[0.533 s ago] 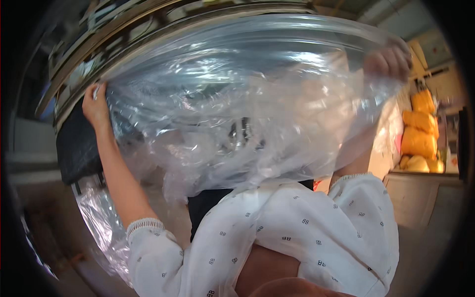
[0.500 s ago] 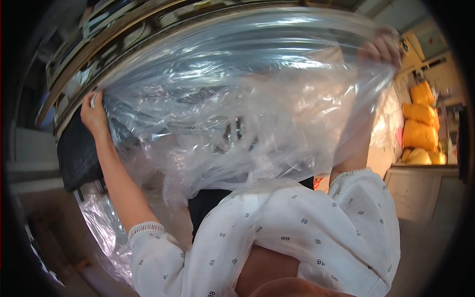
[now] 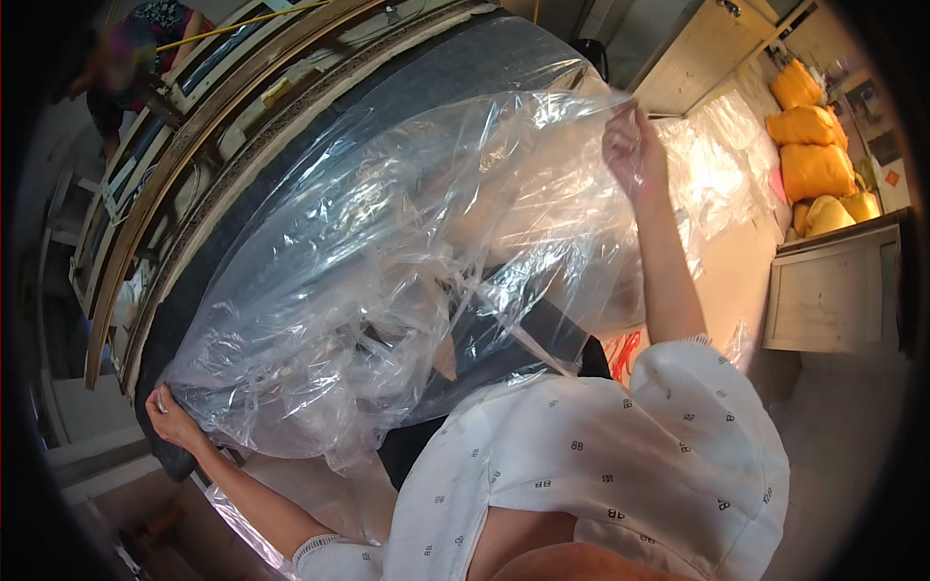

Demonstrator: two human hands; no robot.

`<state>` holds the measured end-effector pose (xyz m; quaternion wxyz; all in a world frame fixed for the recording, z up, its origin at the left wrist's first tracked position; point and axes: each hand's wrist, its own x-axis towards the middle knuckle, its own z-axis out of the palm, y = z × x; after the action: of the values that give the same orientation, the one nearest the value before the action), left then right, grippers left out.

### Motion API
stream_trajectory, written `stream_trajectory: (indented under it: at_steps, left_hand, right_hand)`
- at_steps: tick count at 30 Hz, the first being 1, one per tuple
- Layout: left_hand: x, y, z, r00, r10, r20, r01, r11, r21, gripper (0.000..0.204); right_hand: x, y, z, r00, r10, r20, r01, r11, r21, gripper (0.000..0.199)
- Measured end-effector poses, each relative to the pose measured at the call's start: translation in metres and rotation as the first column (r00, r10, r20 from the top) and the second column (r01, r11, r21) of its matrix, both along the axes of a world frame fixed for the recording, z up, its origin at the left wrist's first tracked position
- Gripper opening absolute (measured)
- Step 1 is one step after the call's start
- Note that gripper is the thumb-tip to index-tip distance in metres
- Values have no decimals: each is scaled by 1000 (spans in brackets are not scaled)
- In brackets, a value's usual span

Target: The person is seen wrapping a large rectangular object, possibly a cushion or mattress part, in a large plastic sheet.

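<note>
A clear plastic sheet (image 3: pixel 387 242) spreads across the middle of the view, running from 8 o'clock to 1 o'clock between the person's two hands. The left hand (image 3: pixel 172 418), at 8 o'clock, pinches one corner of it between thumb and fingers. The right hand (image 3: pixel 635 155), between 1 and 2 o'clock, is raised with its fingers curled closed on the upper edge. Between them the sheet is shiny and wrinkled, with its thickest folds bunched between 7 and 8 o'clock. Beyond the sheet, a dark-topped counter (image 3: pixel 172 324) curves from 8 o'clock round to 12; whether the sheet's middle rests on it I cannot tell. Brown wooden rails (image 3: pixel 97 339) run along its far side from 9 to 11 o'clock. Another person (image 3: pixel 167 21), partly visible, is beyond them between 10 and 11 o'clock. More clear plastic (image 3: pixel 722 145) lies crumpled at 2 o'clock, near yellow bundles (image 3: pixel 819 169) stacked between 2 and 3. A pale cabinet (image 3: pixel 833 305) stands at 3 o'clock, and red strands (image 3: pixel 620 353) show near 4.
</note>
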<state>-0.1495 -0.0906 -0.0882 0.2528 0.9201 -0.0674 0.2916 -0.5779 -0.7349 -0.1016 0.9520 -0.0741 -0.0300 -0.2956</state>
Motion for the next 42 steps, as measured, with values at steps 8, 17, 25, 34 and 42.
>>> stream_trajectory:
  at_steps: [8, 17, 25, 34, 42]
  left_hand:
    - [-11, -15, 4, 997, 72, -24, -70, 995, 66, 31]
    - [-14, 1, 6, 995, 88, -47, -85, 994, 68, 37]
    - [-10, 1, 1, 986, 141, -87, -130, 984, 120, 39]
    - [-19, -5, 11, 994, 68, -82, -62, 995, 74, 38]
    - [-15, 155, 51, 947, 307, 93, -317, 938, 141, 33]
  right_hand:
    - [40, -85, 70, 412, -821, -395, 174, 496, -851, 20]
    - [36, -104, -4, 42, -992, -121, -461, 88, -883, 25]
    - [95, -139, 32, 170, -985, -36, -581, -70, -811, 37]
    - [145, -192, 26, 149, -960, 237, -586, -279, -761, 27]
    - [157, -74, 14, 440, -855, 275, -518, -492, -700, 25]
